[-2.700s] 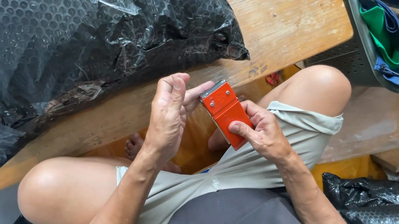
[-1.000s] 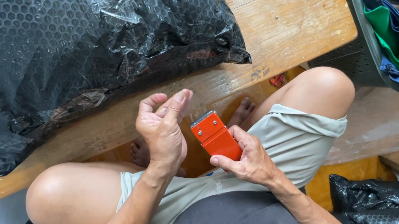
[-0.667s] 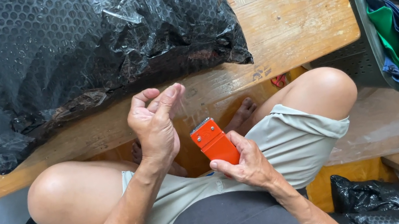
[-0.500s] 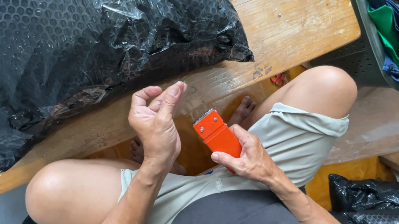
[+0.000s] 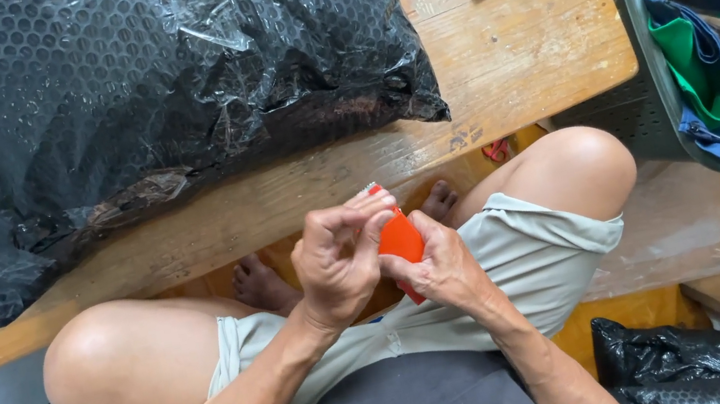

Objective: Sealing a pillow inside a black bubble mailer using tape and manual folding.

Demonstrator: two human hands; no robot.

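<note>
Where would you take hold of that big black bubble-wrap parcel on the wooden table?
Probably by the black bubble-wrap parcel's near right corner, coming from the seated person's side. The wrap bunches there into a loose, crumpled tail right at the wooden table's front edge, giving something to pinch. The top is broad, rounded and slick.

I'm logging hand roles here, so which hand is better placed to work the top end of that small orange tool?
Probably the left hand: its fingertips already pinch the top of the orange tool, while the right hand grips the body from below.
</note>
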